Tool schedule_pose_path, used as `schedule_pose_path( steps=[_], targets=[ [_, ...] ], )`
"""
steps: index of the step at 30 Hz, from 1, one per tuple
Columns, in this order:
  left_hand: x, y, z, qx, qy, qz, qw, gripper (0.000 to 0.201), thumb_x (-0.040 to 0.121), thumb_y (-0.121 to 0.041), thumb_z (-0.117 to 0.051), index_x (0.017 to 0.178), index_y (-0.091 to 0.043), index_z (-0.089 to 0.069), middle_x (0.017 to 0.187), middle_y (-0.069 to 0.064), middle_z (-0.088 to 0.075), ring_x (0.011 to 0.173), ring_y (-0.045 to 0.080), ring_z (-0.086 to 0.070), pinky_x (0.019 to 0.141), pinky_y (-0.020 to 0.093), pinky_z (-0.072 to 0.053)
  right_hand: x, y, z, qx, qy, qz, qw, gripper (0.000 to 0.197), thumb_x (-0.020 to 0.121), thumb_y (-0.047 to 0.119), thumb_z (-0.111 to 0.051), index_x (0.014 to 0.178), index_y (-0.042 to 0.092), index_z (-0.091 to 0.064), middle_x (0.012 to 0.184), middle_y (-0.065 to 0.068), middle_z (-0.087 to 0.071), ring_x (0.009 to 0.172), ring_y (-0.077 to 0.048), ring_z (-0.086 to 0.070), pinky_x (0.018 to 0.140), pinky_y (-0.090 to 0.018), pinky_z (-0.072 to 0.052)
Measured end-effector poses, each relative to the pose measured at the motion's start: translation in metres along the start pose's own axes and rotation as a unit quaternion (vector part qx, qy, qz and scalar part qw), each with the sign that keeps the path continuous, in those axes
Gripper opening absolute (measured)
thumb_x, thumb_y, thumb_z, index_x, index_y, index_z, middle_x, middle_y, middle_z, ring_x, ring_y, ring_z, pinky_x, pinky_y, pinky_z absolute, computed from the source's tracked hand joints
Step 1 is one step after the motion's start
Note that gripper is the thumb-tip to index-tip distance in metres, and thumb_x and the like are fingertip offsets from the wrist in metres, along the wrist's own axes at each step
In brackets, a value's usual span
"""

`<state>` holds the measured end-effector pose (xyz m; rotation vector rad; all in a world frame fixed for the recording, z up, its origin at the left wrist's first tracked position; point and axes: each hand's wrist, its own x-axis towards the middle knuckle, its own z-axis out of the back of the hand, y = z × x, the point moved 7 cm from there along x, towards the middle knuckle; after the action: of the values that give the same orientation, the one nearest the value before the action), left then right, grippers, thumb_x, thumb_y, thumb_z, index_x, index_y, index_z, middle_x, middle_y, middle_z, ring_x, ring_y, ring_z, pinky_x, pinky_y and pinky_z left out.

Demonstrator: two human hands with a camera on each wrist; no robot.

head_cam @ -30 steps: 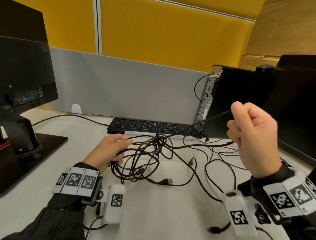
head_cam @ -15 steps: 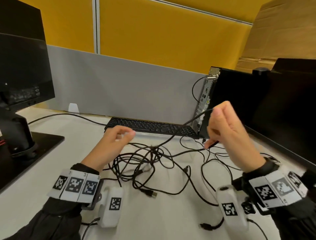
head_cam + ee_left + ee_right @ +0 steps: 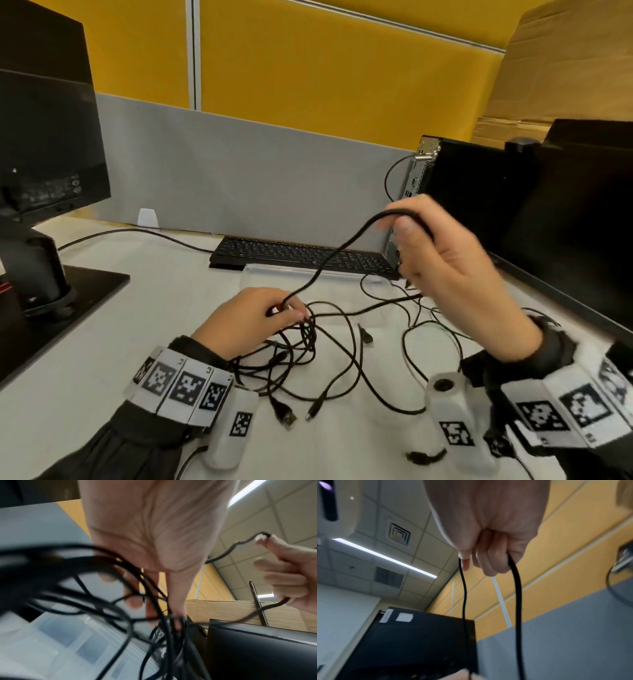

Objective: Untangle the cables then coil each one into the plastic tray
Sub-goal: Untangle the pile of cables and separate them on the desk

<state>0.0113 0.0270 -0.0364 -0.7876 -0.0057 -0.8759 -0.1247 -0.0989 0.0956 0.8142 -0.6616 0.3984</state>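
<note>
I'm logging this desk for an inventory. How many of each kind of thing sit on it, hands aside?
Monitors: 2, left monitor and right monitor
Keyboard: 1
Computer case: 1
Plastic tray: 1
Cable tangle: 1, strands too knotted to count
Total: 6

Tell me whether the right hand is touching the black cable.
Touching: the right wrist view shows the right hand with fingers curled around the black cable.
</note>
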Motion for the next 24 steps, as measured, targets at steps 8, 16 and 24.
schedule_pose_path(
  steps=[8,16,24],
  targets=[
    [-0.006,-0.004,0.022,0.06,-0.122,0.069,0.988,0.052,0.082,-0.068,-0.036,0.071,-0.024,-0.061,0.06,-0.002,-0.052,0.059,0.012,-0.047,0.055,0.029,-0.034,-0.002,0.022,0.057,-0.356,-0.13,0.121,0.918,0.026,0.098,0.024,-0.046,0.089,0.004,-0.06,0.057,0.002,-0.047,0.057,-0.004,-0.045,0.052,-0.009,-0.032],
    [-0.004,0.021,0.043,-0.062,-0.227,0.067,0.97,0.037,0.087,-0.042,-0.056,0.062,-0.016,-0.048,0.053,-0.007,-0.038,0.05,0.007,-0.035,0.048,0.017,-0.027,-0.034,-0.053,-0.009,-0.122,0.341,-0.134,0.923,0.049,0.068,0.077,-0.054,0.097,0.037,-0.064,0.07,0.009,-0.056,0.063,-0.006,-0.049,0.061,-0.023,-0.044],
    [-0.004,0.012,0.049,-0.142,-0.264,-0.005,0.954,0.031,0.096,-0.026,-0.045,0.073,-0.006,-0.049,0.065,0.001,-0.041,0.056,0.001,-0.039,0.056,0.009,-0.033,-0.033,-0.08,-0.044,0.078,0.21,-0.242,0.944,0.052,0.081,0.069,-0.044,0.103,0.025,-0.061,0.098,0.001,-0.063,0.095,-0.017,-0.061,0.072,-0.035,-0.057]
  ],
)
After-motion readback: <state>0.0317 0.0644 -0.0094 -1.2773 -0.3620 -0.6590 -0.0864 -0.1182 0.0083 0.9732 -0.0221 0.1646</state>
